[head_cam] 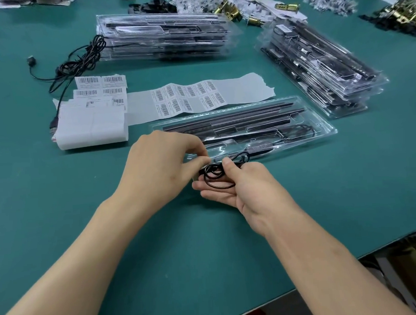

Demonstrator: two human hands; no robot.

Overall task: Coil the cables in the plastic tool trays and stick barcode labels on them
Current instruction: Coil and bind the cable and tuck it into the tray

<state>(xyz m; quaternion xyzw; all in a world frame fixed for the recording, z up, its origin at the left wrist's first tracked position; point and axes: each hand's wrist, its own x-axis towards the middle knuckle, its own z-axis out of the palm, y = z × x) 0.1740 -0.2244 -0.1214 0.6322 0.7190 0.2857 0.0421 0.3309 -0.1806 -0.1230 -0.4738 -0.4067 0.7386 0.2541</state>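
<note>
Cable (215,178), thin and black, lies in a small coil at the near middle of the green table (59,215), held just above it between two bare hands. The right hand (247,186) cradles the coil: its fingers lie straight beneath the loops and its thumb is bent down on top, clamping them. The left hand (161,160) comes in from the left with thumb and forefinger pinched together on the cable at the coil's far left edge, the other fingers curled behind.

From the coil a strand runs a little farther and to the right into a clear tray (322,129) that lies slantwise just beyond the hands, with long dark tools in its slots and more cable looped at its right end.

Just past the tray's far edge lies a label strip (188,97), with barcode labels in two rows and some gaps. Left of it sits a folded stack of backing paper (90,128), with more barcode labels at its far side.

Farther left, a loose cable (84,60) lies tangled, its USB plug (53,125) beside the paper.

Beyond stand two tray stacks, one far centre (163,36), one to the right (318,72). Brass parts (229,10) and heaps of small bagged bits line the far edge.
</note>
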